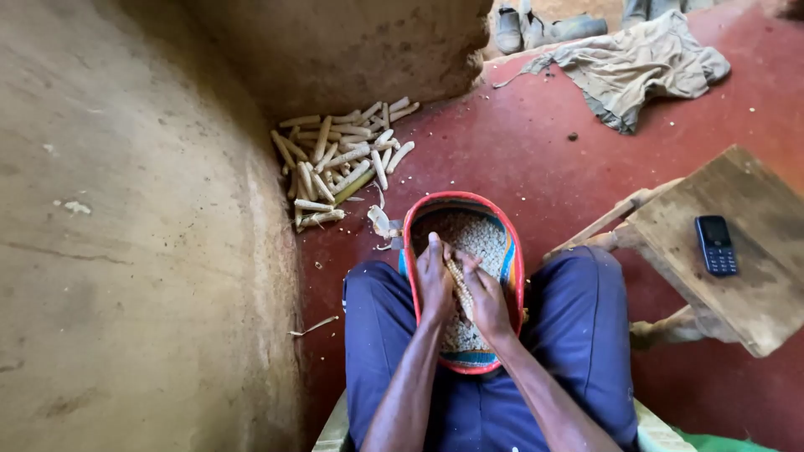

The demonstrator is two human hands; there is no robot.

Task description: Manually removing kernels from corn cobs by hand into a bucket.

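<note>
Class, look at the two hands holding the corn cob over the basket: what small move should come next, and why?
Probably a thumb push to strip more kernels. Both the left hand and right hand grip the corn cob above the basket, which already holds loose kernels, and the cob still looks partly covered.

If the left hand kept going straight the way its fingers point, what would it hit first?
The left hand points away from the body over the basket; it would likely meet the loose corn kernels first, then the far rim, though depth is unclear.

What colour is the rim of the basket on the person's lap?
Red, with blue and yellow bands inside the basket; the head view shows it.
</note>
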